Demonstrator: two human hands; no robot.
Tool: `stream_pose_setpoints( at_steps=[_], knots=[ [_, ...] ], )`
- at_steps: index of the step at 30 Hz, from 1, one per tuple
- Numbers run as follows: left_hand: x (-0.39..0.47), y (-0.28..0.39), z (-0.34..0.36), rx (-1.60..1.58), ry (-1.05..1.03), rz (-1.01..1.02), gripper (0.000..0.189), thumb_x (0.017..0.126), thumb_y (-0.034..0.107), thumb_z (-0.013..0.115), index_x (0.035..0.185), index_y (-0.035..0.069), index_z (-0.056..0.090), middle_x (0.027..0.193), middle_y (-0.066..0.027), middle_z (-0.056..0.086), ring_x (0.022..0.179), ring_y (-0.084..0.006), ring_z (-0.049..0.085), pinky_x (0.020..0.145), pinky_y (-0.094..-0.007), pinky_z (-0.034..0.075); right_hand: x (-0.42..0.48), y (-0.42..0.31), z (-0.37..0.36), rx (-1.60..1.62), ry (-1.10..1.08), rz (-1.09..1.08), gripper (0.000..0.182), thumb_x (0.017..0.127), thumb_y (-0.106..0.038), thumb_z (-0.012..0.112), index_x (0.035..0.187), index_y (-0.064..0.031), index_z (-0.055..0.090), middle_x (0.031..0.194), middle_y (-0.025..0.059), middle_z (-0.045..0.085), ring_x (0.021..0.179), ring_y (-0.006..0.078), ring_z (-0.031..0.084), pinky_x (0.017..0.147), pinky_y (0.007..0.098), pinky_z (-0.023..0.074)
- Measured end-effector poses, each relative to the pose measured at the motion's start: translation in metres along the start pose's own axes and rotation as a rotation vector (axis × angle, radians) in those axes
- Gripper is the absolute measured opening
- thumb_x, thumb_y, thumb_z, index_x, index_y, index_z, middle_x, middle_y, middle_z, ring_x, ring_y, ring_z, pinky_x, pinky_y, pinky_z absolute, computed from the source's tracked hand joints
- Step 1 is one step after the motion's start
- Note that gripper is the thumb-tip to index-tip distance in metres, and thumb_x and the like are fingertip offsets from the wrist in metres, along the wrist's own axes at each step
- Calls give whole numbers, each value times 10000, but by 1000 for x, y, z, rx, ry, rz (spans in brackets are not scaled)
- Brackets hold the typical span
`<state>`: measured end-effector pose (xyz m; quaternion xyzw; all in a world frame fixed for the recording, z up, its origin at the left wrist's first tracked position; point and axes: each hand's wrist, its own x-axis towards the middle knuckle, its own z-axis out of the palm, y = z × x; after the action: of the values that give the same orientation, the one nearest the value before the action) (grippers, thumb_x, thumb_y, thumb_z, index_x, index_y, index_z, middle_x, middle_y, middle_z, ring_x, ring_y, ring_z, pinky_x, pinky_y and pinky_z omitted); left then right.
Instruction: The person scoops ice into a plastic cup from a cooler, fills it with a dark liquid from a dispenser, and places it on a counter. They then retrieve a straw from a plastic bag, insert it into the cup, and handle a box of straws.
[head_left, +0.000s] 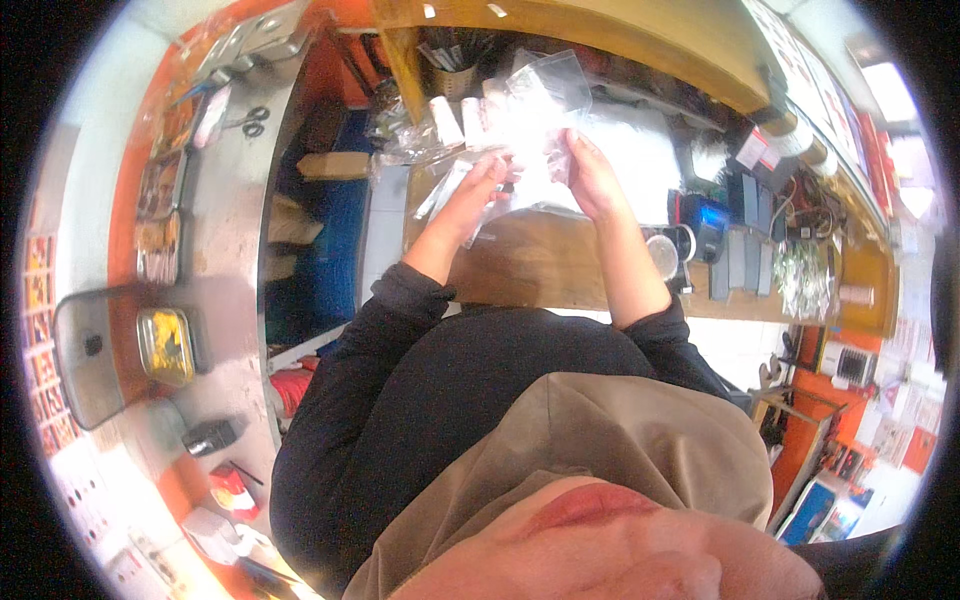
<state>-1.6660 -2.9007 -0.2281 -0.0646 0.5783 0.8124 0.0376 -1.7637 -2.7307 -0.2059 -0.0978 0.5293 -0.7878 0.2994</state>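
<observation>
My right hand (597, 176) grips the edge of clear plastic bags (551, 82) over a wooden table (517, 262), its thumb pointing away from me. On the other side, my left hand (474, 196) has its fingers curled on clear plastic, with loose sheets sticking out beneath the palm. Strong glare washes out the middle of the plastic, so its contents and layers cannot be told. Just beyond the left hand stand several white rolls (448, 121). A bright white plastic-covered stack (630, 161) lies to the right of the right hand.
A blue-lit device (705, 217), grey boxes (739, 259) and a clear bag of small packets (804, 277) stand on the right. Along the left counter (232, 187) are scissors (253, 121) and a container with yellow food (166, 345). A cutlery holder (454, 79) stands behind the rolls.
</observation>
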Motion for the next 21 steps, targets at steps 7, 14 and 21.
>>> stream_pose_setpoints(
  at_steps=[7,14,21],
  knots=[
    [-16,12,22,-44,-132,25,264,869,208,594,1042,8,595,942,-75,619,859,-129,568,749,-233,429,-31,7,-9,-38,-3,-63,317,930,-344,460,1065,-73,553,911,17,577,826,118,529,703,278,443],
    [-23,-6,16,162,120,-47,150,840,150,630,848,0,626,746,-39,613,650,-92,541,621,-220,439,-46,-9,-16,24,495,-210,262,921,-279,496,1050,-65,576,849,2,558,790,98,512,728,298,454],
    [-30,-2,65,137,248,71,169,825,148,656,708,52,581,654,0,556,571,-54,472,523,-206,380,-102,-49,-12,-508,382,-479,151,890,-157,545,984,-59,612,819,10,581,765,94,532,721,262,452]
  ],
)
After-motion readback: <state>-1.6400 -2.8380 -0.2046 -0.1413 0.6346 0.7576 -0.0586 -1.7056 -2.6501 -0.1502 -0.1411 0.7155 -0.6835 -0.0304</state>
